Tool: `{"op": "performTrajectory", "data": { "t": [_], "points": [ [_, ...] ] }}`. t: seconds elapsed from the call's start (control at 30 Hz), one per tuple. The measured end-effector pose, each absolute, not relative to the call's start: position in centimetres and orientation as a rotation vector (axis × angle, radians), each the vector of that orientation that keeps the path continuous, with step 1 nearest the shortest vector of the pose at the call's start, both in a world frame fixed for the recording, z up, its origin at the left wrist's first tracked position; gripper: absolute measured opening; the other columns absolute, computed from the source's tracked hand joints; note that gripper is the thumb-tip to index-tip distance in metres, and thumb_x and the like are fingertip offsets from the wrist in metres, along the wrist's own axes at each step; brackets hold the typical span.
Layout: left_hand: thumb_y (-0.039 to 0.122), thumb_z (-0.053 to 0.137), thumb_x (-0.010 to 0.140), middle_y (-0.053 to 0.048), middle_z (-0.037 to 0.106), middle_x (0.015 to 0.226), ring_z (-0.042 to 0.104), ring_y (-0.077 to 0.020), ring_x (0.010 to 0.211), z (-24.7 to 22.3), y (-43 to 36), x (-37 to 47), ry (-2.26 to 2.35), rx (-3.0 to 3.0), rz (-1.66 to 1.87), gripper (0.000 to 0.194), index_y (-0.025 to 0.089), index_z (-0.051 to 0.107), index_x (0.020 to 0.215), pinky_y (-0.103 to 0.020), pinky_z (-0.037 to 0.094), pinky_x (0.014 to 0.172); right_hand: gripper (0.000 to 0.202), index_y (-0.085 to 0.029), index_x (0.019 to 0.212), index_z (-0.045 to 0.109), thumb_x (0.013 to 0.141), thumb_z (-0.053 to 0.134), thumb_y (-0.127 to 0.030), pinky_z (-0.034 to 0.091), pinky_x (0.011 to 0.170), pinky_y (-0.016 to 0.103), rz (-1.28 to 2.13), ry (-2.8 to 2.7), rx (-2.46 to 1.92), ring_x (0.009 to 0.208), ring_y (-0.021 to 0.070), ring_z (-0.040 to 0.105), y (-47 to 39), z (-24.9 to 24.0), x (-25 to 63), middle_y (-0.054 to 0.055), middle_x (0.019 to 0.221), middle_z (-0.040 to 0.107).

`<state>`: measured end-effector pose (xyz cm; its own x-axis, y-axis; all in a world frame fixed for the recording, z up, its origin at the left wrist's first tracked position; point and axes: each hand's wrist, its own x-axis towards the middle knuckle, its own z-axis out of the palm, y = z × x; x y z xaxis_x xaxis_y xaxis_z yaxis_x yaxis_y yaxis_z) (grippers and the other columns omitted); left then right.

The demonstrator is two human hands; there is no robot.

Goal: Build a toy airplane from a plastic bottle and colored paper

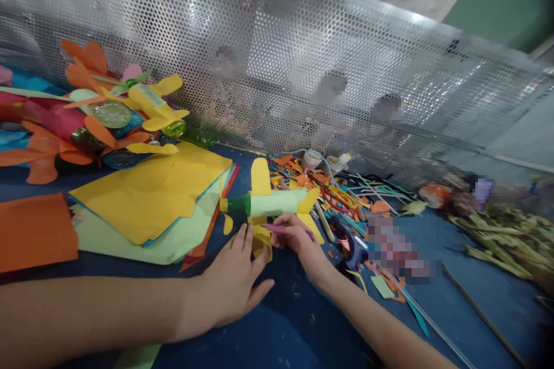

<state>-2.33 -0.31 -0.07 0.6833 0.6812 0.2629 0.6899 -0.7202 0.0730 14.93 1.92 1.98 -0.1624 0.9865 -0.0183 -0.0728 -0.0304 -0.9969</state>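
A plane-like model made from a green bottle wrapped in pale green paper (277, 203) lies across the blue table just beyond my hands, with a yellow wing (260, 177) standing up and yellow tail pieces at its right end. My right hand (298, 240) is closed around a slim purple pencil (277, 229), its tip pointing left over a yellow paper piece beneath the bottle. With fingers stretched out, my left hand (236, 279) rests beside the bottle, its fingertips at the edge of that yellow paper (261, 242). My fingers hide part of the paper.
Left of the hands lie stacked yellow sheets (156, 196) and an orange sheet (34, 233). Several bottle models (147, 101) pile up behind them. Paper scraps, tubes and a blue glue gun (355, 251) spread to the right. Dry husks (497, 233) lie farther right. A perforated metal panel (173, 29) backs the table.
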Motion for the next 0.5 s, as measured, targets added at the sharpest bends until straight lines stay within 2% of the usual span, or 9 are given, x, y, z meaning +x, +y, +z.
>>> {"op": "performTrajectory", "data": {
  "t": [0.1, 0.23, 0.37, 0.5],
  "points": [
    [0.051, 0.035, 0.085, -0.024, 0.042, 0.132, 0.03, -0.0426, 0.125, -0.4, -0.5, -2.3, -1.175, -2.87, -0.395, 0.055, 0.015, 0.047, 0.124, -0.055, 0.034, 0.095, 0.017, -0.021, 0.065, 0.048, 0.08, 0.051, -0.03, 0.035, 0.057, 0.026, 1.164, -1.408, -1.202, 0.053, 0.0124, 0.044, 2.3, 2.3, 14.3, -0.005, 0.053, 0.048],
    [0.051, 0.035, 0.085, -0.023, 0.04, 0.135, 0.029, -0.041, 0.127, -0.3, -0.3, -2.3, -1.182, -2.89, -0.432, 0.052, 0.017, 0.049, 0.122, -0.055, 0.033, 0.096, 0.017, -0.023, 0.069, 0.042, 0.081, 0.052, -0.031, 0.035, 0.053, 0.025, 1.045, -1.384, -1.278, 0.048, 0.0116, 0.041, 3.0, 1.3, 13.8, -0.007, 0.05, 0.044],
    [0.056, 0.035, 0.084, -0.021, 0.039, 0.136, 0.028, -0.0403, 0.127, -0.1, -0.1, -2.4, -1.192, -2.912, -0.454, 0.054, 0.019, 0.051, 0.12, -0.054, 0.034, 0.095, 0.024, -0.023, 0.064, 0.037, 0.079, 0.055, -0.03, 0.033, 0.048, 0.024, 0.945, -1.4, -1.332, 0.044, 0.0105, 0.037, 3.4, 0.3, 13.9, -0.008, 0.048, 0.041],
    [0.06, 0.032, 0.083, -0.022, 0.041, 0.134, 0.029, -0.0425, 0.126, -0.2, 0.1, -2.4, -1.197, -2.92, -0.444, 0.058, 0.02, 0.051, 0.121, -0.054, 0.035, 0.093, 0.021, -0.023, 0.067, 0.039, 0.08, 0.053, -0.03, 0.034, 0.05, 0.024, 1.003, -1.463, -1.294, 0.046, 0.0106, 0.041, 3.5, 0.0, 14.0, -0.008, 0.05, 0.046]
  ]
}}
